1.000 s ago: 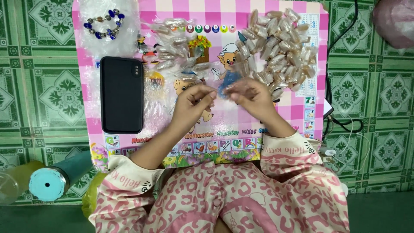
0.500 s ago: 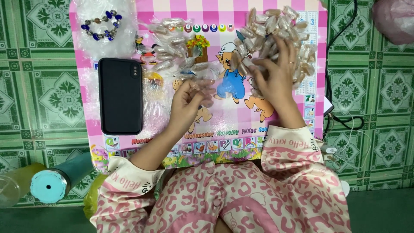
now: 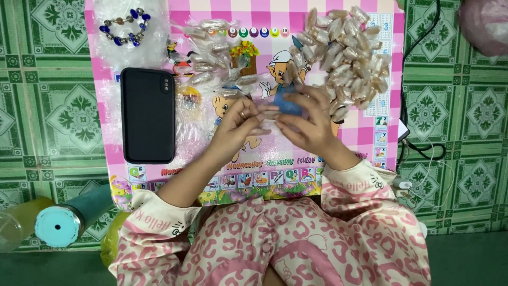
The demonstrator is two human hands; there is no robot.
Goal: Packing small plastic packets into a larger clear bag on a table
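While both hands meet over the middle of the pink checked play board, the left hand and the right hand pinch a small pale bead packet between their fingertips. Left grip: thumb and forefinger closed on the packet's left end; a ring shows on one finger. Right grip: fingers curled, closed on the packet's right end. The packet is held just above the board, over its cartoon picture, roughly level; its contents are too small to make out.

A heap of similar pale packets lies at the board's upper right, just beyond the right hand's fingers. A looser scatter of clear packets lies at upper centre, near the left hand but apart from it. A black phone lies face down on the board's left part, well apart from both hands. Above it, a bracelet of blue and silver beads rests on clear plastic wrap.

The board sits on green patterned floor tiles. A teal capped bottle lies at lower left beside the person's knee. A black cable runs along the board's right edge. Both sleeves are pink with a leopard print.
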